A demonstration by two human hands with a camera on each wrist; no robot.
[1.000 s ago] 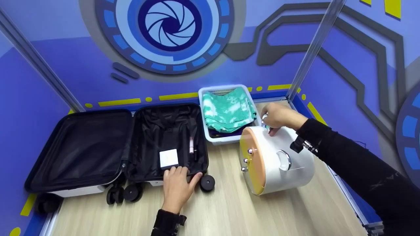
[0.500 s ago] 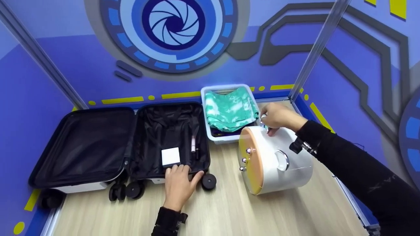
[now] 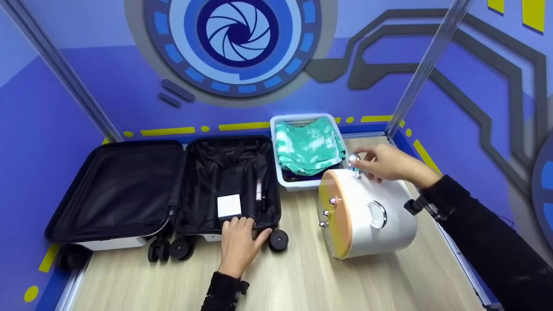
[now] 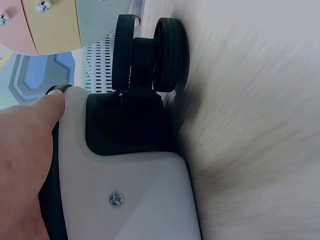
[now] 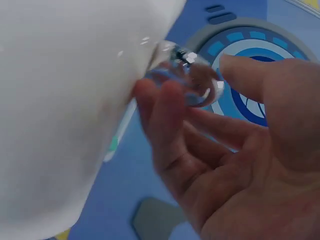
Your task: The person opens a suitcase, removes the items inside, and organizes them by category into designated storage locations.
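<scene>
Over on the right of the pale wood-look surface [image 3: 311, 276], there's a white rounded case [image 3: 393, 235] with its striped face turned toward the suitcase side. The right hand [image 3: 382, 163] has its thumb and fingertips around a shiny chrome knob [image 3: 354, 159] on top of it, so yeah, it's pinching that. Three little chrome knobs stick out of the striped face, and there's a chrome-edged oval [image 3: 376, 214] on the side.

The left hand [image 3: 239, 246] is laid over the near edge of the open suitcase [image 3: 224, 172], fingers relaxed over the rim and thumb spread out near a black wheel [image 3: 278, 240]. A white box [image 3: 229, 206] sits inside just past those fingertips, with a slim pink tube [image 3: 259, 190] to its right. Between suitcase and case, a bit further back, is a white basket [image 3: 298, 186] with green tie-dye cloth [image 3: 309, 144] in it; can't tell if it touches the case.
</scene>
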